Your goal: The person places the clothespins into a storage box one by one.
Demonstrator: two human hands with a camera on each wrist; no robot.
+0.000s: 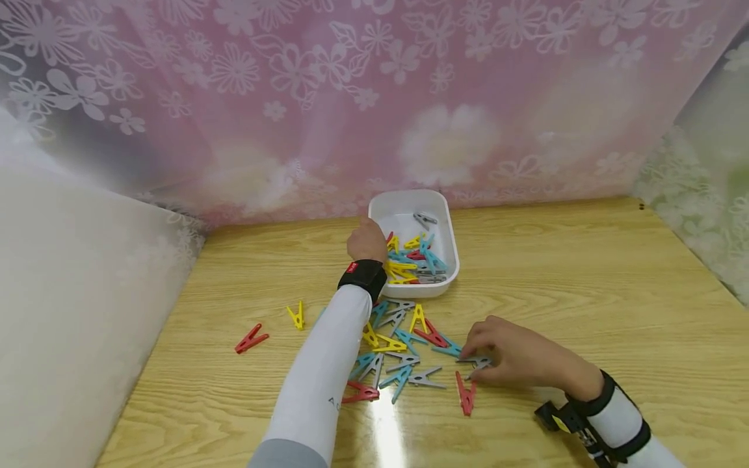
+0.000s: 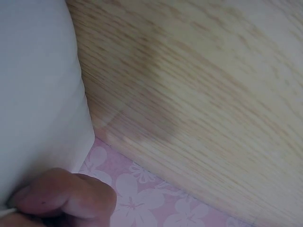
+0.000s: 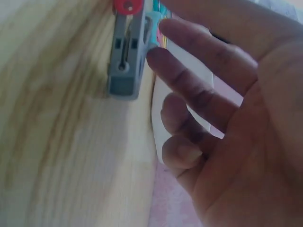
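Several plastic clothespins lie between the hands on the wooden table (image 1: 585, 260), in red, yellow, blue and grey. At the back stands a white tub (image 1: 452, 260) holding more clothespins (image 1: 432, 260). My left hand (image 1: 367, 240) grips the tub's left rim with curled fingers, shown partly in the left wrist view (image 2: 71, 196). My right hand (image 1: 515, 354) reaches over a grey clothespin (image 1: 481, 364), thumb and fingers spread about it. In the right wrist view, the fingertips (image 3: 156, 54) are close beside that clothespin; whether they touch it I cannot tell.
A red clothespin (image 1: 466, 394) lies just in front of the right hand. Apart at the left are a red clothespin (image 1: 250, 338) and a yellow clothespin (image 1: 297, 316). Pink floral cloth (image 1: 351, 130) hangs behind the table. The left forearm (image 1: 316, 370) covers part of the pile.
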